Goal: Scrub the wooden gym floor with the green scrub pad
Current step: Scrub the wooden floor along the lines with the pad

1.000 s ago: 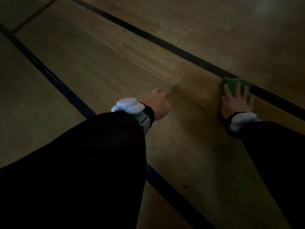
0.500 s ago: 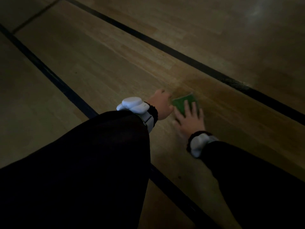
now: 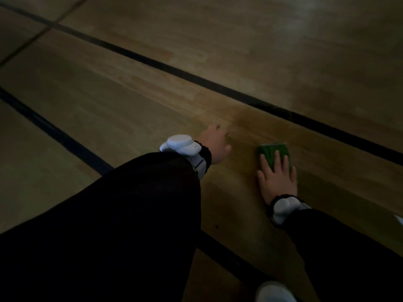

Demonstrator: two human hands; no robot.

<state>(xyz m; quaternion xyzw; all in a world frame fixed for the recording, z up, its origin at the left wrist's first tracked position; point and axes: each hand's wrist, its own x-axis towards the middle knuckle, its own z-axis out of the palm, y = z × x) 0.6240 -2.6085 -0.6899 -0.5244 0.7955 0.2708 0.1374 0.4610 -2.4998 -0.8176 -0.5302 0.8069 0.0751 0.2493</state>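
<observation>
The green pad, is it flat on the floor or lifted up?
Flat: the green pad lies on the floor under the right hand.

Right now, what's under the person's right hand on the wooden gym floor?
The flat green scrub pad lies under the right hand, whose straight fingers press it onto the wooden gym floor. The floor beneath the pad is covered.

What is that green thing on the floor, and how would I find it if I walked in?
Look at the wooden gym floor, in the strip between two dark painted lines. There, on a darker, wet-looking patch, the right hand presses flat on the green scrub pad. It is the only bright green thing on the brown boards.
</observation>
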